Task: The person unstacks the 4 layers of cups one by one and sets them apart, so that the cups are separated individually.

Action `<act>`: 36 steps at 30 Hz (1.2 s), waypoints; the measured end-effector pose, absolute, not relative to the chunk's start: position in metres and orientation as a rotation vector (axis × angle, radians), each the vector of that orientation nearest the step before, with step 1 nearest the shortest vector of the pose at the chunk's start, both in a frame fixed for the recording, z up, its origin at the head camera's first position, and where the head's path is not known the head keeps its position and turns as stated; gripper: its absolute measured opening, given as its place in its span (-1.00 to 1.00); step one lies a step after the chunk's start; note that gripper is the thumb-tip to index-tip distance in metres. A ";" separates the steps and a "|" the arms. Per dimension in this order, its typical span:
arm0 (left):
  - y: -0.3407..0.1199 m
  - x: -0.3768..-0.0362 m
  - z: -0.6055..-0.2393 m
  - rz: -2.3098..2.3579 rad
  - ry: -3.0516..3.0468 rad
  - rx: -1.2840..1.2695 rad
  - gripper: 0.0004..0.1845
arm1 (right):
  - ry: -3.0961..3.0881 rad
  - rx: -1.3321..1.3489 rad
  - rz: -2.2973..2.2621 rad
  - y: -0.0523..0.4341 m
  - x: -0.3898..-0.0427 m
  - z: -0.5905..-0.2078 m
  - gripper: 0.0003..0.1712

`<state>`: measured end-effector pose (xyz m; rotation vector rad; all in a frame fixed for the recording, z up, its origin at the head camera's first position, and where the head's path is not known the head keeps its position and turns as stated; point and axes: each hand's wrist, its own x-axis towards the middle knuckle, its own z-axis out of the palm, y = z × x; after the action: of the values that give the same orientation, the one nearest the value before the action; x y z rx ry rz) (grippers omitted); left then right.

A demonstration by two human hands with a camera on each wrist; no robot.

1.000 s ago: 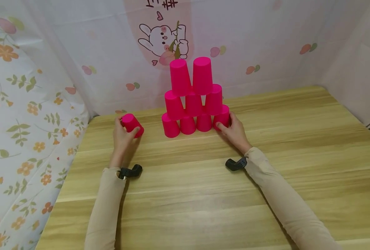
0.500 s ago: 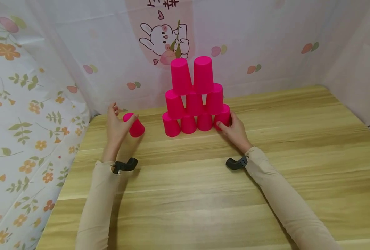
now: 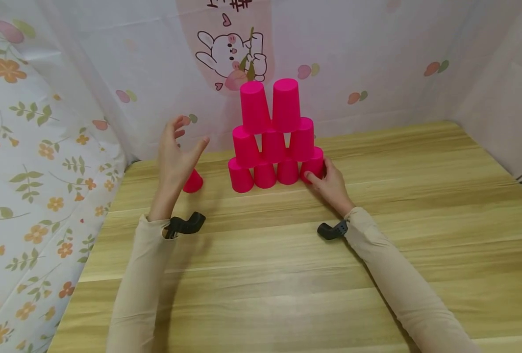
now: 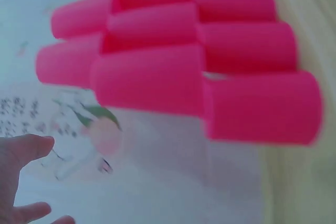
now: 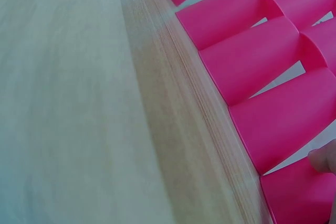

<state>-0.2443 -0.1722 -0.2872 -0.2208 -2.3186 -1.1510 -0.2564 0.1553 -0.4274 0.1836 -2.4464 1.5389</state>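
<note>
Cups: bright pink plastic, plain and matte, tapered, all standing mouth down; the closed bases face up.
Count: ten in all; nine in the pyramid (image 3: 271, 137), one lone cup (image 3: 193, 182) apart.
Pyramid rows: four at the bottom, three above, two on top; each upper cup sits across the gap between two below; it stands near the back edge of the wooden table (image 3: 375, 245), in front of the wall cloth with the cartoon rabbit (image 3: 227, 54).
Lone cup: on the table just left of the pyramid, not touching it; partly hidden behind the left hand in the head view.
Left hand (image 3: 177, 152): raised off the table above the lone cup; fingers spread and loosely straight, holding nothing; in the left wrist view only fingertips (image 4: 26, 150) show, blurred, with the pyramid beyond.
Right hand (image 3: 331, 184): rests on the table at the pyramid's right end; thumb and fingers curl round the rightmost bottom cup (image 3: 314, 165), gripping it; in the right wrist view one fingertip (image 5: 324, 159) lies against a cup.
Wrists: two black camera mounts, one on each beige sleeve.
</note>
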 end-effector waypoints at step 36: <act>-0.073 -0.250 -0.230 -1.629 -2.256 -0.420 -0.29 | -2.466 0.194 1.528 0.157 -0.255 -0.428 -0.43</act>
<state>-0.2498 -0.0733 -0.2300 -0.4200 -2.2562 -1.6288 -0.2552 0.1572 -0.4278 0.1937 -2.4661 1.5281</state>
